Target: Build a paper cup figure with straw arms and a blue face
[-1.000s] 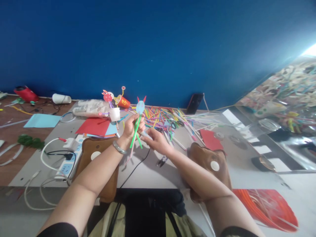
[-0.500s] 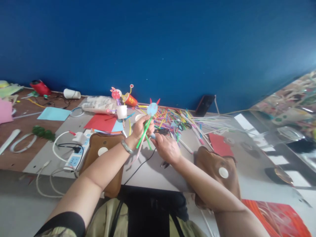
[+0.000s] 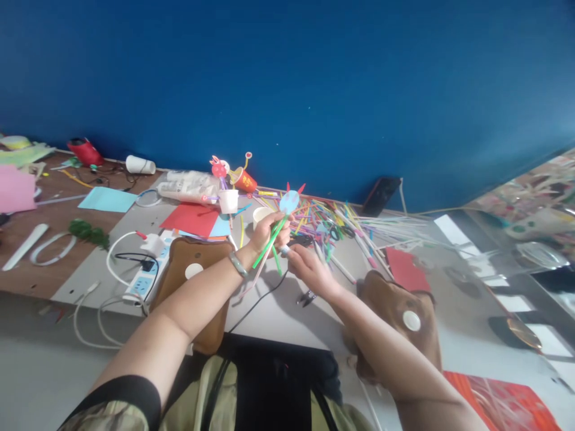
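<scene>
My left hand (image 3: 265, 235) is closed around a small bundle of green straws (image 3: 272, 242) and a pale pink straw. A light blue oval paper piece (image 3: 289, 202) with two red pointed ears stands at their top end. Close beside it, my right hand (image 3: 311, 270) has its fingers curled, with a small bluish-grey bit showing at the thumb; what it holds is mostly hidden. Just behind the hands stands a white paper cup (image 3: 260, 215), partly covered. A black cable (image 3: 258, 304) runs below the hands across the table.
Many coloured straws (image 3: 368, 230) lie in a pile behind my right hand. A white cup with a red paper figure (image 3: 219, 167) stands back left. A power strip (image 3: 146, 276) and brown pouch (image 3: 191, 299) lie left; another brown pouch (image 3: 399, 317) lies right. A blue wall closes the back.
The whole view has shifted slightly, so things appear a little further right. My left hand keeps its hold on the straws, and my right hand has drawn slightly down beside them.
</scene>
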A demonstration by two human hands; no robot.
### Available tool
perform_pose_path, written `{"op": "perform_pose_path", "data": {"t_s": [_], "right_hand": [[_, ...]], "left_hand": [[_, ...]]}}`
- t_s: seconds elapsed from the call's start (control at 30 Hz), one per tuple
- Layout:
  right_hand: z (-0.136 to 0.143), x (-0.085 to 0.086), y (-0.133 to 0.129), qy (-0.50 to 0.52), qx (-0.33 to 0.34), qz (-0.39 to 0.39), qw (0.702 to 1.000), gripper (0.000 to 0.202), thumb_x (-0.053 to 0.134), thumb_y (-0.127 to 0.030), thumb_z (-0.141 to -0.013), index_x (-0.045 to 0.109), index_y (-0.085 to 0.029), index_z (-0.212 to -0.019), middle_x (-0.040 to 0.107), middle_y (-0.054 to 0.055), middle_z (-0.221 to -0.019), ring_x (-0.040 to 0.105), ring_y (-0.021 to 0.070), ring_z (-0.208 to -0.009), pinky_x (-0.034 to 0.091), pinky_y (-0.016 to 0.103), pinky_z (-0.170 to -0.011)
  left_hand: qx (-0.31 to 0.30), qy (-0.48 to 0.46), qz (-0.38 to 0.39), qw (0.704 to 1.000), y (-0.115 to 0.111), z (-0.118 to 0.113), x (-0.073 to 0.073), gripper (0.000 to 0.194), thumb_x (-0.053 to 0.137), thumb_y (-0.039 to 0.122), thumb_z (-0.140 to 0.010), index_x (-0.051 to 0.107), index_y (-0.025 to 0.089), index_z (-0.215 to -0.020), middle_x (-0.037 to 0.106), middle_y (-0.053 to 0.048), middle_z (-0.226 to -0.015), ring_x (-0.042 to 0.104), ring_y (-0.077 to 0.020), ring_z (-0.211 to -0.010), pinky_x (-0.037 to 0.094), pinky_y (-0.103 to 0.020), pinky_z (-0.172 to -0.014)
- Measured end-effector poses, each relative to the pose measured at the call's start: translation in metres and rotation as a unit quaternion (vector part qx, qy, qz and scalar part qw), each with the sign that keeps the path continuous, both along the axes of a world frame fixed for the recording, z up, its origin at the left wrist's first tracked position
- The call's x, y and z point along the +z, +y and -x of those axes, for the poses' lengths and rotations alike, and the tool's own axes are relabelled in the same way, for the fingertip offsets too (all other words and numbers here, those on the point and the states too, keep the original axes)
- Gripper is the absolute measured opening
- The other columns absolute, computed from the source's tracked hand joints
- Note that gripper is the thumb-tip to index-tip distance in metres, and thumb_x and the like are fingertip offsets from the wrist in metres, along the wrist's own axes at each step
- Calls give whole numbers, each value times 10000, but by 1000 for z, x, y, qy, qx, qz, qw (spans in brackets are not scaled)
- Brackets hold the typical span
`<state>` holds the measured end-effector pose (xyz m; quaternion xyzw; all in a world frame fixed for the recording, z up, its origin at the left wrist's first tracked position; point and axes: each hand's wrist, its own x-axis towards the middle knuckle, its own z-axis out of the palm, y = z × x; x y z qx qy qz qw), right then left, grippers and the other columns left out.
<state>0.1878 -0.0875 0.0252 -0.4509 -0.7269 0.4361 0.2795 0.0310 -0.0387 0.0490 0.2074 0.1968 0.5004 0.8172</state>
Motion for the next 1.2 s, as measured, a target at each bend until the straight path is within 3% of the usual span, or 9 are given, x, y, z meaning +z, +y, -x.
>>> {"op": "perform_pose_path", "data": {"t_s": [0.17, 0.23, 0.3, 0.43, 0.53, 0.6, 0.8, 1.03, 1.2], "right_hand": [[0, -15, -7, -291, -59, -323, 899, 401, 329, -432, -1039, 600, -139, -1002, 638, 75, -684, 555, 181, -587, 279, 286, -543], [1, -19, -7, -328, -63, -378, 864, 414, 320, -413, -1045, 618, -136, -973, 652, 99, -700, 578, 196, -626, 277, 292, -546], [3, -18, -7, -301, -78, -369, 876, 381, 357, -426, -1031, 611, -151, -962, 652, 102, -725, 588, 207, -665, 304, 290, -560], [8, -7, -1, -75, -76, -73, 992, 387, 478, -583, -940, 532, -200, -947, 557, -1, -639, 469, 144, -507, 307, 255, -485], [8, 1, 9, 94, 42, 238, 966, 520, 393, -711, -908, 518, -208, -939, 389, -91, -533, 237, 84, -381, 197, 224, -393], [6, 4, 12, 144, 68, 300, 940, 558, 422, -744, -876, 533, -199, -927, 298, -119, -515, 151, 67, -392, 137, 212, -394], [7, 3, 4, -51, -14, -17, 998, 494, 370, -608, -987, 572, -187, -828, 496, -19, -596, 434, 118, -521, 300, 249, -529], [1, -16, -4, -366, -63, -375, 849, 470, 291, -453, -1060, 614, -161, -883, 639, 89, -702, 551, 186, -635, 235, 316, -567], [-25, -18, -9, -299, -97, -385, 868, 372, 384, -440, -1042, 642, -180, -975, 680, 85, -758, 601, 193, -674, 336, 301, -597]], "left_hand": [[23, 15, 10, 1000, -2, -1, 2, 200, 509, 253, -898, 568, 144, -741, 285, 94, -488, 228, -40, -306, 181, -185, -326], [23, 16, 16, 999, -3, -2, 2, 190, 527, 265, -894, 564, 150, -748, 279, 95, -490, 236, -44, -310, 188, -188, -328], [22, 12, 21, 999, -2, -1, 2, 189, 538, 274, -892, 552, 157, -744, 277, 94, -494, 241, -48, -315, 191, -190, -329], [38, 4, 22, 999, 0, 1, 3, 195, 511, 255, -900, 548, 156, -735, 291, 87, -498, 233, -46, -320, 193, -189, -330], [16, 4, 24, 1000, 0, 3, 3, 218, 502, 278, -904, 540, 166, -721, 260, 91, -478, 232, -56, -314, 190, -193, -327], [10, 3, 25, 1000, 0, 3, 4, 228, 503, 285, -902, 531, 170, -708, 244, 95, -469, 224, -57, -308, 177, -194, -323], [11, -1, 26, 1000, 1, 4, 3, 210, 476, 246, -901, 527, 165, -714, 307, 86, -478, 252, -53, -298, 182, -199, -318], [36, 20, 66, 997, 1, 4, 6, 189, 539, 271, -898, 522, 166, -741, 308, 97, -480, 238, -41, -302, 170, -191, -308], [82, -8, 45, 996, 8, 10, 5, 204, 608, 308, -899, 552, 160, -769, 309, 97, -506, 264, -34, -333, 200, -180, -327]]}}
